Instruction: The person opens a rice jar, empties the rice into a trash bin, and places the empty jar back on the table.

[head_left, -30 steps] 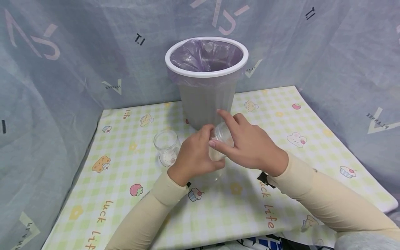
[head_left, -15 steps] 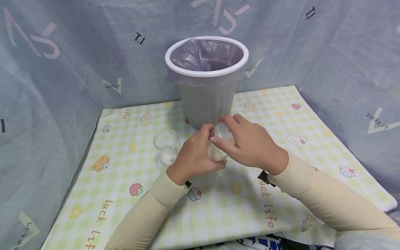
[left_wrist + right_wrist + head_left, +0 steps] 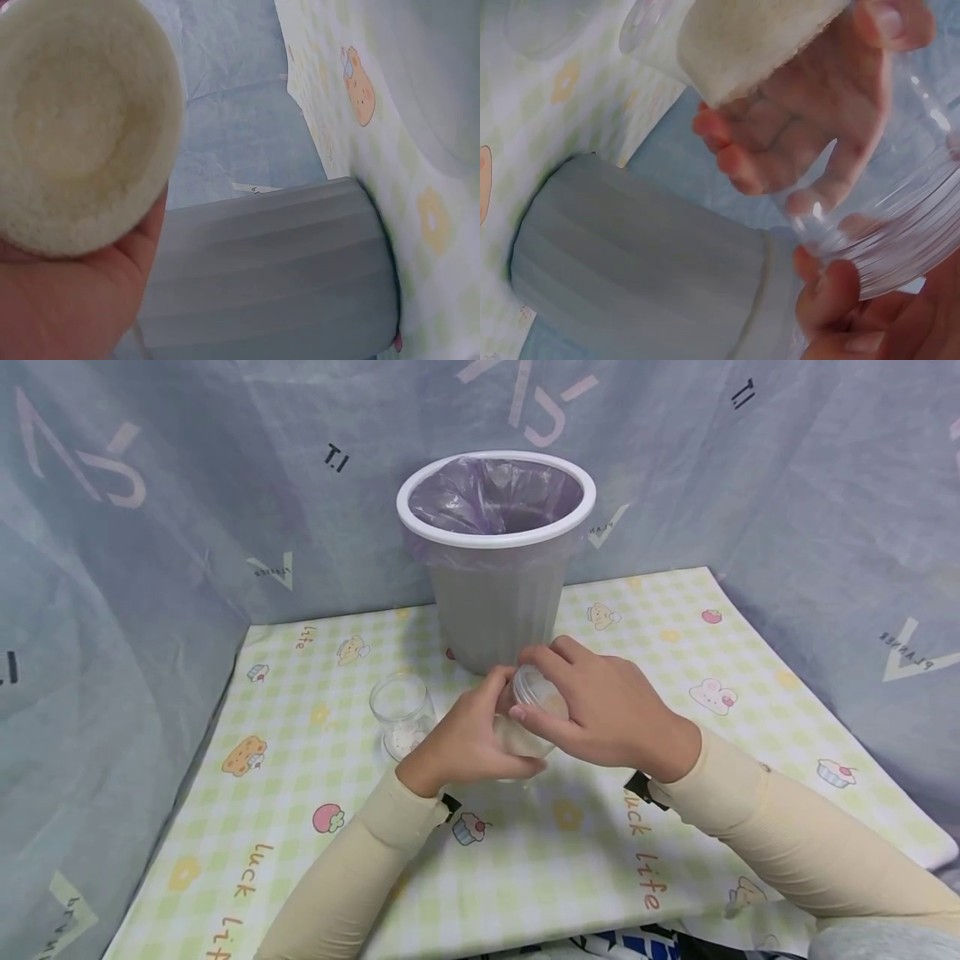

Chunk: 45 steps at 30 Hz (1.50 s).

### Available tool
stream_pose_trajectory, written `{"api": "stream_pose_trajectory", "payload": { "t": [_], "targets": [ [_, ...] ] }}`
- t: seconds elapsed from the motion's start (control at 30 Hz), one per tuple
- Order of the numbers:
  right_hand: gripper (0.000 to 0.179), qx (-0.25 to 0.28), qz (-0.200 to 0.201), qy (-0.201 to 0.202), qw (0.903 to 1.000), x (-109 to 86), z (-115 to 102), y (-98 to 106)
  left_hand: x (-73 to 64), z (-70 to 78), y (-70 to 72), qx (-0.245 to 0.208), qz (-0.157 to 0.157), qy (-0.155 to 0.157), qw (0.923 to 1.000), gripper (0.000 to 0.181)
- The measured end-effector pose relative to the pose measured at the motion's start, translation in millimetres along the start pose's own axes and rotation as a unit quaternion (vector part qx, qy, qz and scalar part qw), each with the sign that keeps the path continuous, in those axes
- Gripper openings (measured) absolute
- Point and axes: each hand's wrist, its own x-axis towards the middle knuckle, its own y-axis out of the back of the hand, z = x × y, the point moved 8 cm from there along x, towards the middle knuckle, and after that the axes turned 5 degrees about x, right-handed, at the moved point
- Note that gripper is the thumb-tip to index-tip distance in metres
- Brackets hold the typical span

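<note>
The clear jar (image 3: 519,742) is between both hands: the left hand (image 3: 468,735) holds its body, and the right hand (image 3: 611,703) grips its ridged end. It leans, ridged end by the right hand, pale stuff (image 3: 754,45) at the other end. The bin (image 3: 495,614) stands behind, another clear jar (image 3: 401,714) sits near the left hand, and the worktop (image 3: 600,885) stretches right with room to move.

I saw a clear plastic cylindrical jar (image 3: 522,739) tilted near the frame's centre, its ridged end (image 3: 528,687) uppermost, a cream, rough-textured mass (image 3: 75,131) filling its bottom.
</note>
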Motion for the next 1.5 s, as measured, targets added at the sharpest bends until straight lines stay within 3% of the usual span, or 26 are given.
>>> {"api": "stream_pose_trajectory", "payload": {
  "t": [0.23,0.43,0.73,1.07,1.5],
  "targets": [
    [0.057,0.007,0.026,0.08,0.9964,-0.5,-10,6,-1.1,0.5,-0.4,-0.043,-0.037,-0.009,0.9983,0.087],
    [0.062,0.02,0.05,0.129,0.9902,-1.9,-16,10,-1.5,5.3,-1.6,-0.067,-0.059,-0.032,0.9955,0.1],
    [0.065,0.04,0.064,0.195,0.978,-4.0,-25,16,-2.6,22.1,-3.2,-0.13,-0.09,-0.068,0.985,0.096],
    [0.067,0.047,0.075,0.238,0.9672,-6.3,-32,19,-4.0,16.3,-7.9,-0.16,-0.113,-0.083,0.9771,0.094],
    [0.071,0.068,0.091,0.285,0.9518,-9.3,-37,22,-6.0,16.1,-8.3,-0.164,-0.141,-0.092,0.9719,0.092]
  ]
}}
